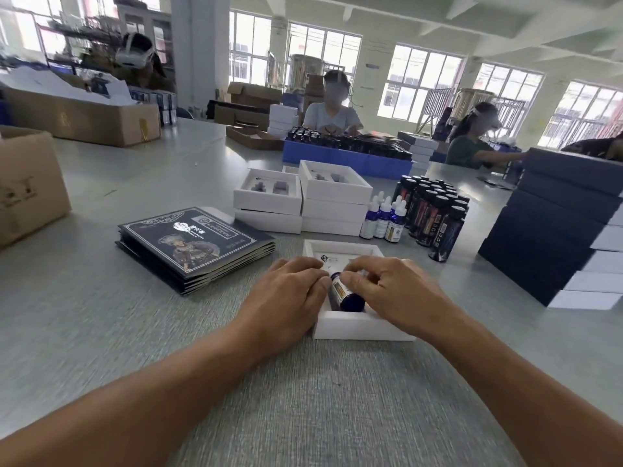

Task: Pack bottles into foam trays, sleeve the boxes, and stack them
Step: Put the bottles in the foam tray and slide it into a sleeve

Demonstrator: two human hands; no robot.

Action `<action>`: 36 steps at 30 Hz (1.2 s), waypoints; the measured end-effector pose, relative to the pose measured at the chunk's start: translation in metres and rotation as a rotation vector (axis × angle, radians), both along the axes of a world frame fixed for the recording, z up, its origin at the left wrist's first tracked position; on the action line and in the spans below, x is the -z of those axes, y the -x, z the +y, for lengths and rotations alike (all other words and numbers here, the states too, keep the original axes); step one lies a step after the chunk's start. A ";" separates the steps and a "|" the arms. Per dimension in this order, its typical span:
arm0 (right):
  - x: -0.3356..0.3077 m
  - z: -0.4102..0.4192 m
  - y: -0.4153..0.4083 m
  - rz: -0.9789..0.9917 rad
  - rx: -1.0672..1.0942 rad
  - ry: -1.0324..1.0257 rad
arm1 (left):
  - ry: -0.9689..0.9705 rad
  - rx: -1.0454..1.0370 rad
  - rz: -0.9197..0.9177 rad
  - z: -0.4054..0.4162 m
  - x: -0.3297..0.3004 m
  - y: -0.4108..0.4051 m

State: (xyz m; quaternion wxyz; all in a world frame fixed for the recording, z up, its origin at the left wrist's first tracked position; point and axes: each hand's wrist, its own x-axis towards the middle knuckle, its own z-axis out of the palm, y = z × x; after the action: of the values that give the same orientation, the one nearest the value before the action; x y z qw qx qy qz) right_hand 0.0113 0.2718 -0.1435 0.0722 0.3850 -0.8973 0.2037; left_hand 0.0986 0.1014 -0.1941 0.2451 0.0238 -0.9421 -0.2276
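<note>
A white foam tray [350, 326] lies on the grey table in front of me. A dark blue bottle [345, 294] lies in it, tilted toward me. My left hand [290, 294] rests on the tray's left side with its fingertips on the bottle. My right hand [394, 291] covers the tray's right side and pinches the bottle's upper end. Behind the tray stand three small dropper bottles [382, 219] and a cluster of tall dark bottles [435, 214]. A pile of flat dark printed sleeves [195, 246] lies to the left.
Empty white trays [333, 200] are stacked behind the sleeves. A tall stack of sleeved dark boxes [566, 230] stands at the right. Cardboard cartons [27, 187] sit at the left. Across the table, people work beside a blue crate [347, 161] of bottles.
</note>
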 end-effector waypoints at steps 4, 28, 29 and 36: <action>0.005 -0.005 -0.004 -0.021 0.018 0.066 | -0.009 -0.005 0.004 0.000 0.001 0.001; 0.022 -0.015 -0.010 0.111 0.126 0.052 | -0.197 -0.025 0.073 0.000 -0.005 -0.002; 0.022 -0.015 -0.010 0.120 0.123 0.030 | -0.187 -0.024 0.071 0.000 -0.004 -0.001; 0.015 -0.010 -0.005 -0.017 0.018 0.007 | -0.178 -0.018 0.078 -0.001 -0.001 0.001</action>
State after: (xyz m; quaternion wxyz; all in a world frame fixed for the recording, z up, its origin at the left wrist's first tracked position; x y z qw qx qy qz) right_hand 0.0161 0.2616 -0.1589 0.0677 0.3748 -0.9006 0.2095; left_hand 0.0981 0.1002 -0.1928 0.2803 0.0451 -0.9076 -0.3092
